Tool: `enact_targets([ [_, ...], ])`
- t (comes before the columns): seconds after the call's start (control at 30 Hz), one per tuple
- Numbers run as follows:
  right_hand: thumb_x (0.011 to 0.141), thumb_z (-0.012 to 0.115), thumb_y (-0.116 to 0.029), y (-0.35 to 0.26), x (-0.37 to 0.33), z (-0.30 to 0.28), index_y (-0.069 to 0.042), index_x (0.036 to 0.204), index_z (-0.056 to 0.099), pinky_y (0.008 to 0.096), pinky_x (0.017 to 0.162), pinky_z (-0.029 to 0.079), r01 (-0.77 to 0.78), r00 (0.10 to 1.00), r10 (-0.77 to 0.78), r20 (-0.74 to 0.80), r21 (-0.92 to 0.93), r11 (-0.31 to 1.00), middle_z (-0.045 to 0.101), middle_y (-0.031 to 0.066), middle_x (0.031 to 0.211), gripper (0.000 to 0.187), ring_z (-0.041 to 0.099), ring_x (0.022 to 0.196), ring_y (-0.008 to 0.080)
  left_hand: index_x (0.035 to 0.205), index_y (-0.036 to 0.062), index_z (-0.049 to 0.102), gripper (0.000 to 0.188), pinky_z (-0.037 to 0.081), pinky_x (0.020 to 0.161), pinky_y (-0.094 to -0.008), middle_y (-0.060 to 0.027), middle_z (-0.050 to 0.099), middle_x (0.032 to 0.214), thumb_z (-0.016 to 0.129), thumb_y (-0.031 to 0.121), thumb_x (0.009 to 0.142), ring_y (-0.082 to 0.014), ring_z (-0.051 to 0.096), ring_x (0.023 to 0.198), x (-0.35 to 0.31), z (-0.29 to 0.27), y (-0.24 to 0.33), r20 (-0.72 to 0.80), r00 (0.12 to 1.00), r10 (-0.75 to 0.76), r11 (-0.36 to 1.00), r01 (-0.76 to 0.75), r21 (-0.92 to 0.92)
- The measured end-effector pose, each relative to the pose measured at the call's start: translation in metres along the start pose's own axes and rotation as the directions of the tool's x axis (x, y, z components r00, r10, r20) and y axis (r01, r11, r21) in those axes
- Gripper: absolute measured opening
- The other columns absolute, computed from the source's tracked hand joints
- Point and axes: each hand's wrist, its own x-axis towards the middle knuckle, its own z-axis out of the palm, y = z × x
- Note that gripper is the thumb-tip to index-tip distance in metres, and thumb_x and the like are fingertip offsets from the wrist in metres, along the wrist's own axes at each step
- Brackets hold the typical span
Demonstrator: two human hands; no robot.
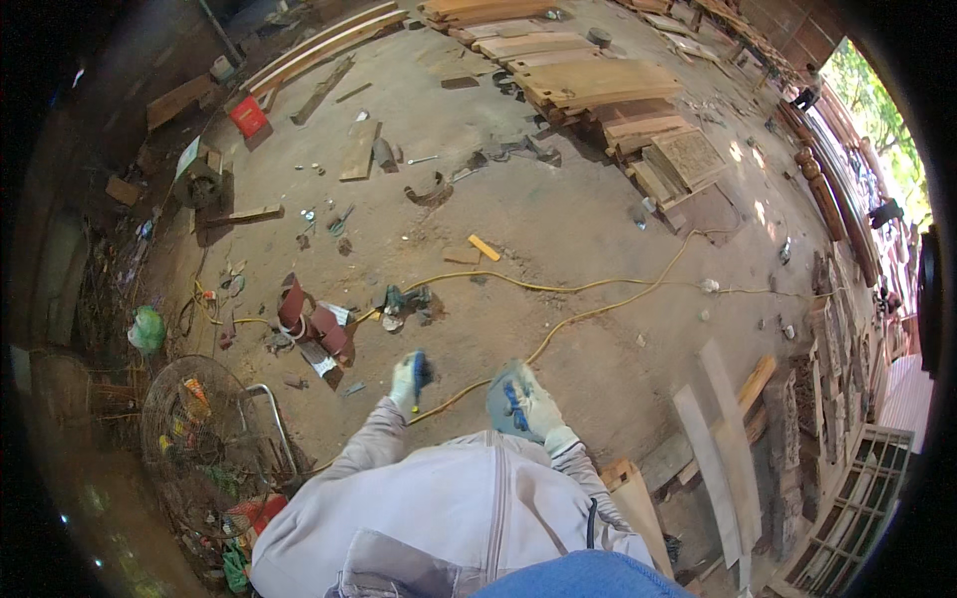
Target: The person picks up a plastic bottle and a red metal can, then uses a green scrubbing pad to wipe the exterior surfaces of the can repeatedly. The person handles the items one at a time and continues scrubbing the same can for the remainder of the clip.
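Just below the frame's centre, a white-and-blue gloved left hand (407,382) curls, contents impossible to tell, a matching gloved right hand (536,406) overlaps a flat, rounded grey piece (498,407), grip unclear, a thin yellow cable (576,290) passing between them.

The person's gloved left hand (407,383) sits left of the frame's lower centre, left forearm (367,439) slanting up and right; the gloved right hand (538,407) sits right of centre, right forearm (578,466) slanting up-left.

R glove (539,409), 5 o'clock: off-wht; cord (558,289), 3 o'clock: yel.; curled sheet (329,329), 9 o'clock: red-brn.; box (248,117), 10 o'clock: red.
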Motion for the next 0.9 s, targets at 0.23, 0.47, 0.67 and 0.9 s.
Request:
enact_targets([
  [0.23, 0.081, 0.059, -0.070, -0.011, 0.103, -0.153, -0.023, 0.156, 0.012, 0.0493, 0.089, 0.049, -0.109, 0.988, 0.066, -0.140, -0.326, 0.939, 0.053, 0.0224, 0.128, 0.100, 0.059, 0.108, 0.0436, 0.074, 0.0177, 0.053, 0.018, 0.037, 0.040, -0.0307, 0.0019, 0.046, 0.056, 0.063, 0.020, 0.089, -0.0147, 0.045, 0.043, 0.028, -0.082, -0.002, 0.066, 0.946, -0.319, 0.907, 0.324, -0.269],
  [0.47, 0.079, 0.068, -0.061, -0.071, 0.278, -0.229, -0.015, 0.147, 0.038, 0.0493, 0.096, 0.048, 0.018, 0.990, -0.100, -0.100, -0.614, 0.789, 0.038, 0.0242, 0.148, 0.087, 0.053, 0.121, 0.0434, 0.079, 0.0124, 0.059, 0.021, 0.037, 0.041, -0.0329, -0.0020, 0.054, 0.059, 0.062, 0.031, 0.090, -0.0180, 0.050, 0.046, 0.016, -0.090, 0.008, -0.342, 0.828, -0.443, 0.733, 0.555, 0.394],
  [0.67, 0.086, 0.068, -0.045, -0.051, 0.416, -0.232, -0.009, 0.139, 0.048, 0.0448, 0.098, 0.046, -0.095, 0.995, 0.063, -0.081, -0.484, 0.870, 0.049, 0.0194, 0.140, 0.067, 0.057, 0.116, 0.0370, 0.080, 0.0095, 0.060, 0.027, 0.037, 0.042, -0.0343, -0.0034, 0.054, 0.060, 0.062, 0.035, 0.090, -0.0182, 0.050, 0.047, 0.163, -0.049, 0.096, -0.241, 0.866, -0.437, 0.660, 0.491, 0.569],
  [0.9, 0.092, 0.060, -0.043, 0.098, 0.454, -0.243, -0.005, 0.134, 0.054, 0.0387, 0.094, 0.048, 0.036, 0.998, 0.002, 0.060, -0.622, 0.782, 0.062, 0.0170, 0.126, 0.056, 0.061, 0.109, 0.0280, 0.107, 0.0053, 0.067, 0.036, 0.051, 0.074, -0.0334, -0.0121, 0.070, 0.095, 0.066, 0.036, 0.088, -0.0196, 0.065, 0.084, 0.509, 0.190, 0.318, -0.084, 0.996, -0.039, 0.739, 0.085, 0.668],
])
